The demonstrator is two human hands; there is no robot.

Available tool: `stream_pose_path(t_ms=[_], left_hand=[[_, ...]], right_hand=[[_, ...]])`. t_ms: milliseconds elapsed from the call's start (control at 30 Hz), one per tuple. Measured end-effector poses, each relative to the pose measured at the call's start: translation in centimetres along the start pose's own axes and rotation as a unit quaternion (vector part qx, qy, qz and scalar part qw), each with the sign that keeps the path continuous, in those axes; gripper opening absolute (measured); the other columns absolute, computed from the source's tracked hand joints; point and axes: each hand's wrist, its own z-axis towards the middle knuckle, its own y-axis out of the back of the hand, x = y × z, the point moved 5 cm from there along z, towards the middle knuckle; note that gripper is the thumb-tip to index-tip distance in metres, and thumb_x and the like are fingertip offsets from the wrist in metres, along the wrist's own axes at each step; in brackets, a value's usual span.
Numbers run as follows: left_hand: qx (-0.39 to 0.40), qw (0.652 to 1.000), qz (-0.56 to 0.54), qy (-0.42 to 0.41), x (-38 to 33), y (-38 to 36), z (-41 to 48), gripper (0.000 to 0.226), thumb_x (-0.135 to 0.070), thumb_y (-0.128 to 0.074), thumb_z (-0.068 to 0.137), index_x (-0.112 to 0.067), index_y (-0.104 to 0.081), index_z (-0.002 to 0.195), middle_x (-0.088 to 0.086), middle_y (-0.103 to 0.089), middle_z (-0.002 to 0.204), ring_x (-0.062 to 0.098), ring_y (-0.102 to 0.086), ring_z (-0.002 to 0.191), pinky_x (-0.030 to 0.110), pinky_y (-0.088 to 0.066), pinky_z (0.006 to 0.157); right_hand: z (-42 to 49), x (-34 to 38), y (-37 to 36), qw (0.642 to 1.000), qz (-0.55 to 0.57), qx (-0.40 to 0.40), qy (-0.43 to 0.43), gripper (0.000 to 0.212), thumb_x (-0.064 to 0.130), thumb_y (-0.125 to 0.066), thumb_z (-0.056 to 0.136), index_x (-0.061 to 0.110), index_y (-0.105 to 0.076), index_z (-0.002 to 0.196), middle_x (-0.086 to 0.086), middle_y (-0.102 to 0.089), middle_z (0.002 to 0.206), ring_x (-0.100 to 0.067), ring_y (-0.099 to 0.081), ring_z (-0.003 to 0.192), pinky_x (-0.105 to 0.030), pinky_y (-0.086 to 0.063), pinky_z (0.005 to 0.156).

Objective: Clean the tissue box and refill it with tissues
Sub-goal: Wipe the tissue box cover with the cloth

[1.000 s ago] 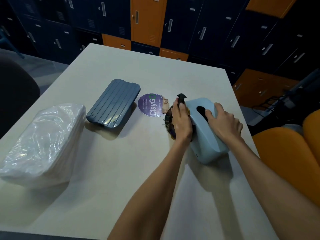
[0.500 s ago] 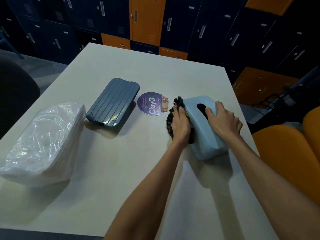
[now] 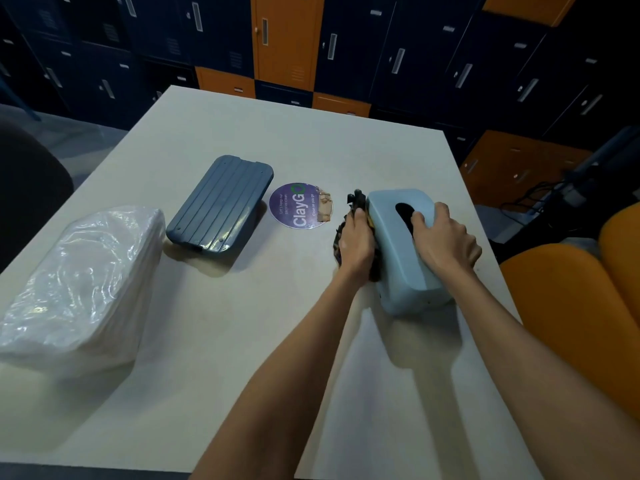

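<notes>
I see both bare forearms reaching in from the bottom edge towards the right half of the pale beige surface. The light blue rounded plastic tissue box sits there near the right edge, with its dark oval slot facing up. My right hand lies over its top, knuckles raised, fingers curled down the far side and thumb hooked at the rim of the slot, so it grips the box firmly. My left hand is back-up against the box's left wall, with the wrist straight. Its fingers are closed round a dark crumpled cloth, which they press to that wall. A tuft of the cloth sticks out beyond the fingertips (I cannot tell how much is bunched under the palm).

Just left of the cloth, a round purple sticker printed "ClayGo" lies flat. Beside that a dark blue ribbed plastic lid rests at a slant, well apart from the box. Nearer the left edge sits a bulky pack of white tissues in clear crinkled wrap, unopened as far as I can see. An orange padded seat stands off the surface's right side.
</notes>
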Motion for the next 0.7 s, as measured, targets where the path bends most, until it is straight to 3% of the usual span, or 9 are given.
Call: stream_pose_path(t_ms=[100,200,300,367,400,433,533,600,700], left_hand=[[0.002,1.000,0.020,-0.011,-0.1,-0.2,-0.7,0.048,-0.043,-0.023,0.102,-0.021,-0.047,0.138,0.006,-0.054,0.136,0.026,-0.047,0.127,0.044,-0.033,0.110],[0.017,0.998,0.054,-0.038,1.4,0.1,-3.1,0.049,-0.046,-0.023,0.102,-0.022,-0.046,0.137,0.010,-0.057,0.133,0.031,-0.052,0.122,0.048,-0.039,0.107],[0.058,0.995,0.076,-0.018,3.2,0.6,-5.4,0.044,-0.045,-0.026,0.103,-0.016,-0.057,0.115,0.014,-0.065,0.101,0.030,-0.063,0.086,0.039,-0.053,0.079],[0.078,0.995,-0.018,0.060,3.6,2.1,-5.8,0.043,-0.041,-0.031,0.104,-0.013,-0.056,0.083,0.010,-0.059,0.066,0.020,-0.054,0.052,0.026,-0.044,0.049],[0.080,0.988,-0.080,0.106,3.3,3.2,-5.7,0.043,-0.039,-0.034,0.103,-0.013,-0.055,0.076,0.006,-0.056,0.055,0.017,-0.051,0.044,0.022,-0.040,0.043],[0.074,0.978,-0.146,0.130,3.0,4.4,-5.1,0.042,-0.036,-0.036,0.103,-0.011,-0.059,0.078,0.006,-0.059,0.056,0.017,-0.055,0.047,0.022,-0.044,0.046],[0.033,0.952,-0.285,0.111,1.8,7.6,-2.5,0.041,-0.033,-0.038,0.103,-0.003,-0.066,0.102,0.015,-0.071,0.095,0.029,-0.066,0.089,0.038,-0.055,0.084],[0.023,0.963,-0.252,0.093,1.0,8.4,-1.6,0.041,-0.037,-0.039,0.102,-0.008,-0.068,0.101,0.012,-0.073,0.092,0.024,-0.068,0.082,0.036,-0.057,0.080],[0.072,0.980,-0.165,0.082,0.3,5.7,-1.5,0.040,-0.045,-0.039,0.100,-0.019,-0.062,0.079,0.001,-0.064,0.064,0.016,-0.057,0.055,0.026,-0.046,0.056]], right_hand=[[0.2,-0.1,-0.2,1.000,-0.004,-0.012,-0.015,0.048,0.047,-0.029,0.098,0.014,-0.038,0.132,-0.018,-0.060,0.111,-0.034,-0.054,0.090,-0.035,-0.030,0.072],[0.3,-0.1,-0.6,1.000,-0.008,-0.019,-0.021,0.048,0.047,-0.029,0.098,0.013,-0.039,0.131,-0.019,-0.060,0.111,-0.037,-0.056,0.093,-0.035,-0.031,0.072],[0.3,-0.1,-0.7,1.000,-0.005,-0.015,-0.023,0.050,0.047,-0.028,0.098,0.013,-0.036,0.135,-0.019,-0.059,0.116,-0.039,-0.056,0.100,-0.037,-0.030,0.074],[0.3,-0.2,-0.6,1.000,0.011,0.014,-0.023,0.052,0.049,-0.028,0.098,0.015,-0.034,0.137,-0.018,-0.057,0.118,-0.038,-0.054,0.104,-0.038,-0.030,0.077],[0.4,-0.5,-0.5,0.998,0.030,0.042,-0.028,0.054,0.051,-0.030,0.098,0.016,-0.032,0.139,-0.018,-0.056,0.121,-0.038,-0.052,0.107,-0.039,-0.031,0.079],[0.6,-0.9,-0.5,0.995,0.052,0.075,-0.036,0.057,0.054,-0.032,0.096,0.018,-0.029,0.141,-0.018,-0.054,0.126,-0.038,-0.050,0.111,-0.041,-0.034,0.083],[1.3,-1.7,0.5,0.991,0.087,0.100,-0.019,0.069,0.060,-0.035,0.093,0.026,-0.013,0.150,-0.015,-0.041,0.143,-0.040,-0.041,0.127,-0.049,-0.036,0.097],[1.2,-1.3,0.7,0.992,0.080,0.087,0.052,0.065,0.059,-0.033,0.095,0.035,-0.010,0.150,-0.009,-0.029,0.152,-0.038,-0.036,0.133,-0.052,-0.032,0.102],[0.2,-0.6,-0.5,0.986,0.038,0.099,0.128,0.053,0.057,-0.025,0.098,0.044,-0.012,0.148,0.001,-0.020,0.156,-0.037,-0.037,0.132,-0.050,-0.031,0.102]])
